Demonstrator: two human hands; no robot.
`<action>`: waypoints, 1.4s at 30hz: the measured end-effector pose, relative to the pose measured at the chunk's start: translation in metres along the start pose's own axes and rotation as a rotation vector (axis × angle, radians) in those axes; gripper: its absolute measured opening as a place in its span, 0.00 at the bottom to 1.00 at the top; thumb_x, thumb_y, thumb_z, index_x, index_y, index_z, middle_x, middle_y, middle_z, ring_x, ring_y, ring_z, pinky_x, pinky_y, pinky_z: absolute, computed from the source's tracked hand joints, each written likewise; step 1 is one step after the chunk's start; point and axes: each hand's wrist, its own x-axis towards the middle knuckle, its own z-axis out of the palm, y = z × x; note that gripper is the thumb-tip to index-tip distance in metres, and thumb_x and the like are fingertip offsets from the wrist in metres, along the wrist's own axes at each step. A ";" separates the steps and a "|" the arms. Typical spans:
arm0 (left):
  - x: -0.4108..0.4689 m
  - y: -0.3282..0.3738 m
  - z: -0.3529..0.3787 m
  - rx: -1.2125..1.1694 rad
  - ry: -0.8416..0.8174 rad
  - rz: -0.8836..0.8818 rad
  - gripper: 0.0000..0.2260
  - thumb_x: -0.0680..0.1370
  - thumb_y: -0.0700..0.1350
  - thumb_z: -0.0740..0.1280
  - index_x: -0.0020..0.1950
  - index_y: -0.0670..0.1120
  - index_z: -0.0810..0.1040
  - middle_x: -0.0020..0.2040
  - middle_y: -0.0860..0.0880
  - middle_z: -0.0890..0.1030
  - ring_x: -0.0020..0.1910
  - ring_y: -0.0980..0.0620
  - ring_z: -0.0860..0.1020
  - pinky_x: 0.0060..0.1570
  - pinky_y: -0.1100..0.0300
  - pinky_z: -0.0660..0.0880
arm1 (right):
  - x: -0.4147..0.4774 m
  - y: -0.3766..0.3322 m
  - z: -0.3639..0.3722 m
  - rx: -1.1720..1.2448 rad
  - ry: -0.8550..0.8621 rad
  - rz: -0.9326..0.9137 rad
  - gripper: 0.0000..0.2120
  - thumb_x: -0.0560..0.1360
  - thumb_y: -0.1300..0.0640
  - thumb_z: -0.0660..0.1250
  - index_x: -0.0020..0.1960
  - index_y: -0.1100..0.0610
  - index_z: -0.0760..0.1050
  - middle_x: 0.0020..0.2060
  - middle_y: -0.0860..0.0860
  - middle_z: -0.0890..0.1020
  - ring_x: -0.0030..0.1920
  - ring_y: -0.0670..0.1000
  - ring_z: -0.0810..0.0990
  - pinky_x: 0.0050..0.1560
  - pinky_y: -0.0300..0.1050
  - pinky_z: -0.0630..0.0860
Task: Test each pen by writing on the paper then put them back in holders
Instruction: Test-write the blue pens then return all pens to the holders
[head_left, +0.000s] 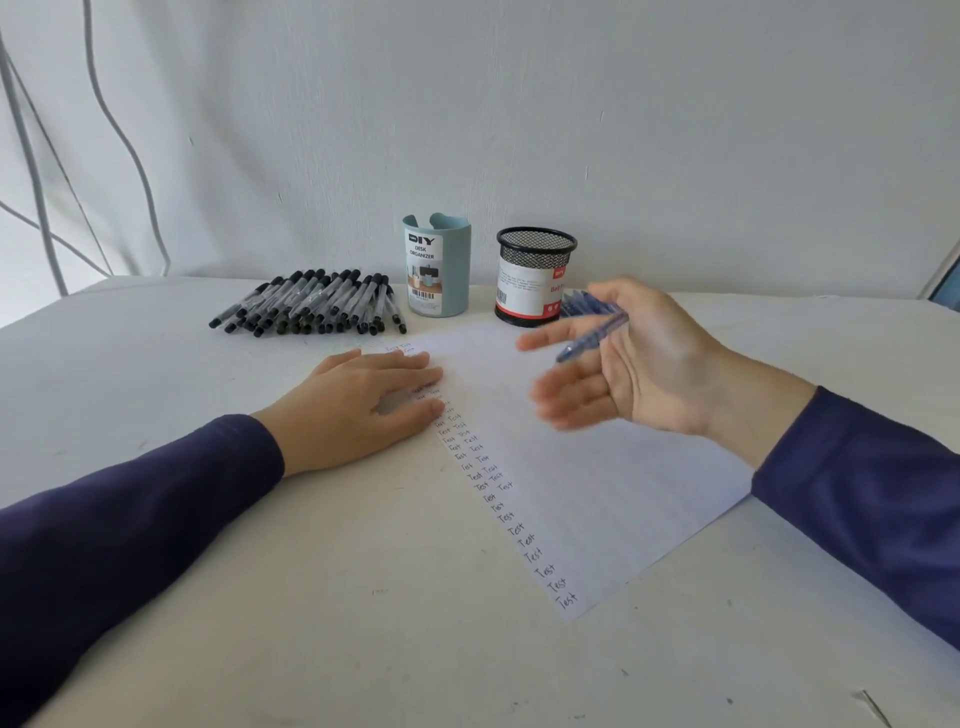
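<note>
Now | your left hand (363, 405) lies flat on the paper (597, 493), fingers straight | your right hand (649, 379) hovers above the paper, thumb clamping a blue pen (592, 338) across the palm | black pens (311, 306) heaped on the desk (260, 623) beside the teal holder (439, 270).

White table (260, 623): paper (597, 467), black pen pile (311, 309), teal holder (437, 270), mesh holder (535, 280).
</note>
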 end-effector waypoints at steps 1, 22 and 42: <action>-0.001 0.001 -0.001 0.006 0.020 -0.008 0.37 0.68 0.75 0.46 0.73 0.63 0.67 0.76 0.62 0.62 0.74 0.63 0.58 0.76 0.56 0.48 | -0.004 0.004 0.000 -0.077 -0.004 0.033 0.31 0.82 0.43 0.46 0.54 0.63 0.80 0.28 0.60 0.79 0.26 0.56 0.79 0.26 0.42 0.76; -0.002 0.004 -0.003 0.040 0.007 -0.044 0.40 0.66 0.76 0.46 0.74 0.60 0.66 0.76 0.59 0.63 0.75 0.57 0.60 0.76 0.55 0.53 | -0.003 0.066 0.038 -0.633 0.206 -0.461 0.21 0.74 0.61 0.71 0.27 0.58 0.66 0.22 0.49 0.69 0.23 0.44 0.71 0.29 0.34 0.70; -0.002 0.003 -0.003 0.016 0.009 -0.047 0.40 0.67 0.76 0.47 0.73 0.60 0.67 0.76 0.59 0.64 0.75 0.58 0.61 0.76 0.55 0.54 | -0.006 0.064 0.043 -0.650 0.213 -0.457 0.21 0.71 0.64 0.71 0.24 0.53 0.67 0.18 0.46 0.70 0.24 0.46 0.72 0.51 0.61 0.80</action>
